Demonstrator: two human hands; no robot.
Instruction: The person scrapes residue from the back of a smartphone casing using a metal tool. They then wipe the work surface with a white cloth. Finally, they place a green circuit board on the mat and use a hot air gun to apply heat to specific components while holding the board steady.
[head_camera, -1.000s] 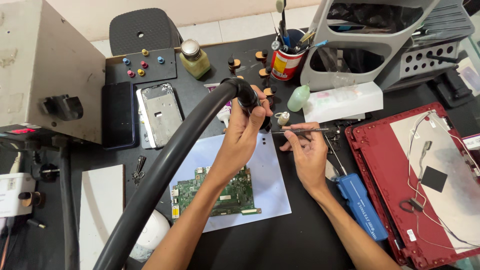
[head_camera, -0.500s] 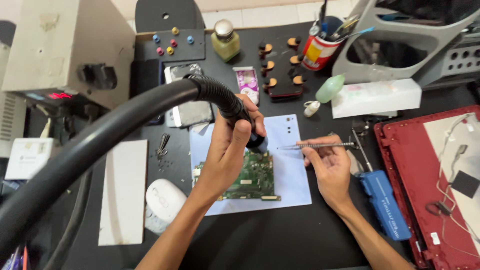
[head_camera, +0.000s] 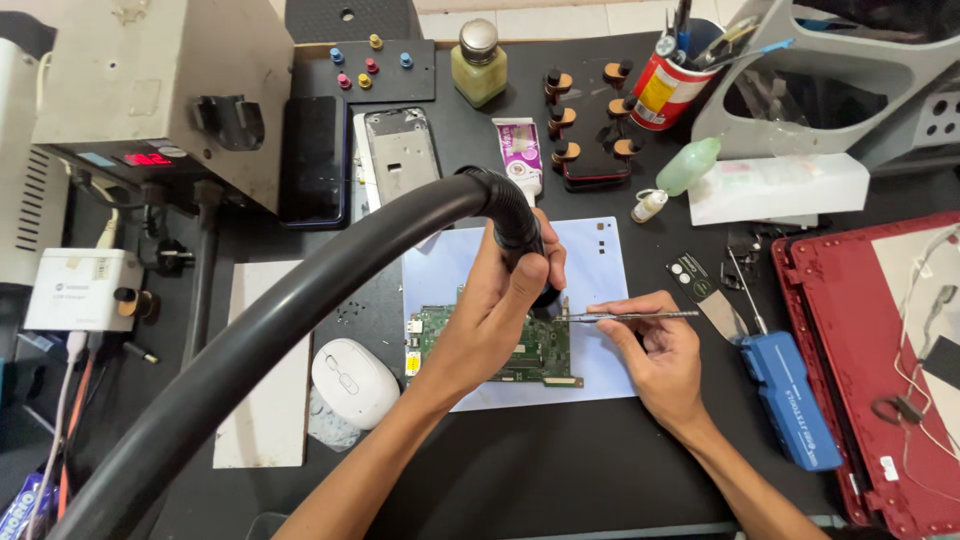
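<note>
- The left hand (head_camera: 505, 300), in the middle of the frame, is wrapped tightly around the ribbed black nozzle end of a thick hose (head_camera: 300, 300), holding its tip down over the green circuit board (head_camera: 500, 350).
- The right hand (head_camera: 665, 365), right of centre, pinches slim metal tweezers (head_camera: 625, 317) between thumb and fingers, their points touching the board's upper right edge just beside the nozzle tip.
- The board lies flat on a pale blue sheet (head_camera: 590, 260) in the centre of the dark bench, with a white mouse (head_camera: 355, 382) just to its left.
- Judged risk: the heavy, smooth hose arcs in from the lower left and could drag the nozzle sideways, knocking small parts off the board or nudging the tweezers off their point.
- Judged risk: the thin sheet looks slippery, so pressure from either hand might shift the board.
- A blue boxy tool (head_camera: 790, 400) and a glossy red laptop lid (head_camera: 870, 380) lie to the right, near the right forearm, where an elbow could catch them.
</note>
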